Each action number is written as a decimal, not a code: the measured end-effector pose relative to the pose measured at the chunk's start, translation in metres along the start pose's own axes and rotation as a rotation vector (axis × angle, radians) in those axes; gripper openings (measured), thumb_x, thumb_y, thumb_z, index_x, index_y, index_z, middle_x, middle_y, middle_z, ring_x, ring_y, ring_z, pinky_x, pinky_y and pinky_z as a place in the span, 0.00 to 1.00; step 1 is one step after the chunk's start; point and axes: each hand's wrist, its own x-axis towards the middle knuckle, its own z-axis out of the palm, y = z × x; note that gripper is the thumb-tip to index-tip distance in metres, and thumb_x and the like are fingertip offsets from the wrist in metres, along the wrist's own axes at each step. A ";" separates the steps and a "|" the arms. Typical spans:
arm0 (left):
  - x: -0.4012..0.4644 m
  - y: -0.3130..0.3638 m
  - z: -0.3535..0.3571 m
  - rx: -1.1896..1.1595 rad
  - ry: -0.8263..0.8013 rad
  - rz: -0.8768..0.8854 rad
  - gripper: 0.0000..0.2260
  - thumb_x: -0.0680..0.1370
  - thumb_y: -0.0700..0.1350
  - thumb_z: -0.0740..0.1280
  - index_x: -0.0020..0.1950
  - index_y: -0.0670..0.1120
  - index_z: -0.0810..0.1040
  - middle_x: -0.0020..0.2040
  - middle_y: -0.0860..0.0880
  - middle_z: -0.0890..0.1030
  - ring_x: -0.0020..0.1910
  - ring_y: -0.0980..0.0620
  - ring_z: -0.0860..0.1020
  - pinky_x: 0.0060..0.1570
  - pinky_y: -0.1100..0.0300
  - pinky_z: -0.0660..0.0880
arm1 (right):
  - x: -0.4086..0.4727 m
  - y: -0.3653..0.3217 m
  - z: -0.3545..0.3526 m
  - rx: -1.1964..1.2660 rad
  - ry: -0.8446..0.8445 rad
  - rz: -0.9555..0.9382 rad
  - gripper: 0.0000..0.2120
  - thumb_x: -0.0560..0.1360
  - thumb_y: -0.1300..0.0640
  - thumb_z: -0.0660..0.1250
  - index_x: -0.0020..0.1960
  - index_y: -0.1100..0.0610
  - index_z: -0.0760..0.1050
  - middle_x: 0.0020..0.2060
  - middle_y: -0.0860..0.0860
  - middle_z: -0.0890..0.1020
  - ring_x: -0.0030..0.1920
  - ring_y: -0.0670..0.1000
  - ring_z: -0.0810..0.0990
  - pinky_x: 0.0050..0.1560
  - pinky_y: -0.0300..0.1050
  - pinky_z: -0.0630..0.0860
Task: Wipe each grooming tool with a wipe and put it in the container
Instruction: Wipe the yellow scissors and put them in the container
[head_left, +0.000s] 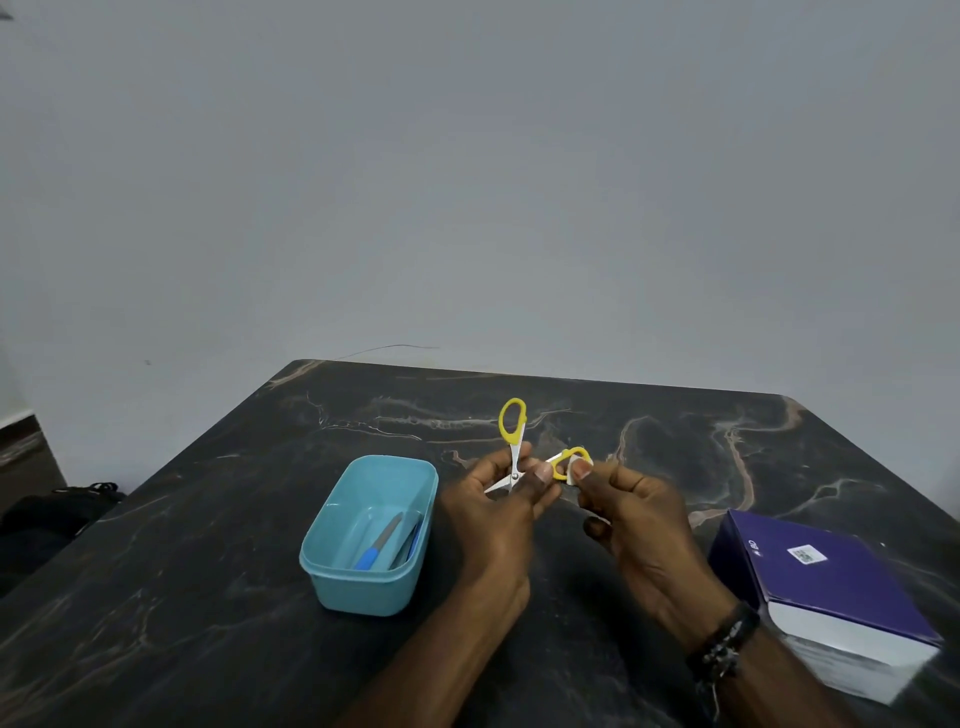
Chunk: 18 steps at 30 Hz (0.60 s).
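Above the dark marbled bench (208, 597), the left hand (493, 519) holds small yellow-handled scissors (514, 457) near the pivot, blades spread; the right hand (634, 514) pinches a white wipe (573, 474) against the lower handle loop; just left, the blue container (332, 571) holds two blue-handled tools (379, 545); a purple box (831, 587) lies at right.

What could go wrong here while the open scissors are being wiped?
The scissors are spread open in the left hand, blade tips near its fingers, so a nick seems possible. The right hand only pinches the small wipe against a yellow handle; it could slip. The tub sits close beside the left wrist and might get knocked.
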 end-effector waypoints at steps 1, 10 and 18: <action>0.001 0.001 -0.001 0.014 0.000 -0.001 0.11 0.71 0.29 0.71 0.53 0.36 0.81 0.42 0.41 0.81 0.38 0.47 0.84 0.38 0.60 0.82 | 0.000 0.000 -0.001 -0.013 0.001 -0.001 0.06 0.72 0.58 0.72 0.41 0.61 0.84 0.31 0.51 0.77 0.35 0.46 0.72 0.32 0.40 0.67; 0.007 0.006 -0.008 0.228 -0.067 0.039 0.09 0.71 0.32 0.73 0.48 0.42 0.82 0.42 0.43 0.84 0.37 0.44 0.85 0.33 0.54 0.82 | 0.001 -0.006 -0.007 -0.106 0.042 -0.088 0.04 0.73 0.60 0.71 0.42 0.59 0.84 0.33 0.52 0.82 0.37 0.49 0.73 0.33 0.42 0.68; 0.008 0.013 -0.006 0.234 -0.015 0.211 0.32 0.67 0.28 0.75 0.68 0.47 0.73 0.38 0.40 0.83 0.35 0.47 0.83 0.33 0.54 0.82 | 0.003 -0.011 -0.013 -0.375 -0.094 -0.191 0.07 0.73 0.60 0.72 0.37 0.60 0.84 0.27 0.57 0.73 0.32 0.54 0.67 0.30 0.45 0.65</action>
